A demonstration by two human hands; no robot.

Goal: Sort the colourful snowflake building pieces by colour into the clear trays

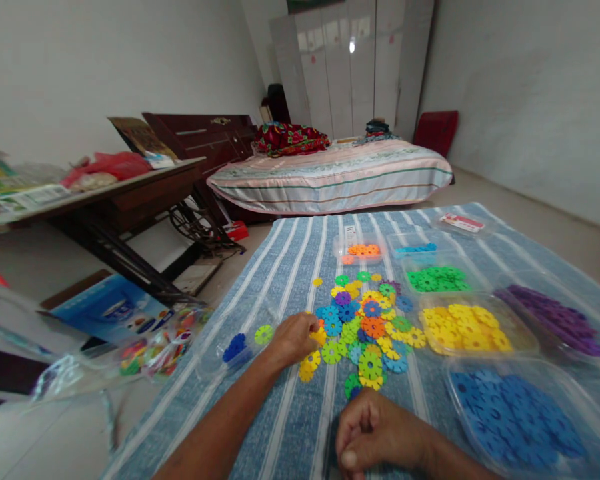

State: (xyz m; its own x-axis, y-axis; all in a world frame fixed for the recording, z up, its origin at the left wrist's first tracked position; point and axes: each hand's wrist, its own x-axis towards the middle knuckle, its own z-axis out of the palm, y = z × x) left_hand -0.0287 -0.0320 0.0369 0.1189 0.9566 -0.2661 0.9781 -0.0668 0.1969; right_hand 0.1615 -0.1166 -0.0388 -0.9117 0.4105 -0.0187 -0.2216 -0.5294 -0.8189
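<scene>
A mixed heap of flower-shaped plastic discs (373,327), in yellow, green, blue, orange and purple, lies on the striped cloth. My left hand (294,339) is at the heap's left side, its fingers closed beside yellow and orange discs; whatever they pinch is hidden. At the near edge of the heap, my right hand (377,430) has its fingers curled in, and I cannot see what is inside. A dark blue disc (355,392) shows just beyond its knuckles. Left of my left hand, a clear tub (213,357) holds dark blue discs, with a lime green disc (264,335) near it.
Sorted discs fill clear tubs on the right: blue (520,420), yellow (465,327), purple (555,317), green (437,279). Farther back are tubs of orange discs (364,251) and light blue discs (416,248), plus a labelled lid (463,224). A bed (330,177) stands behind.
</scene>
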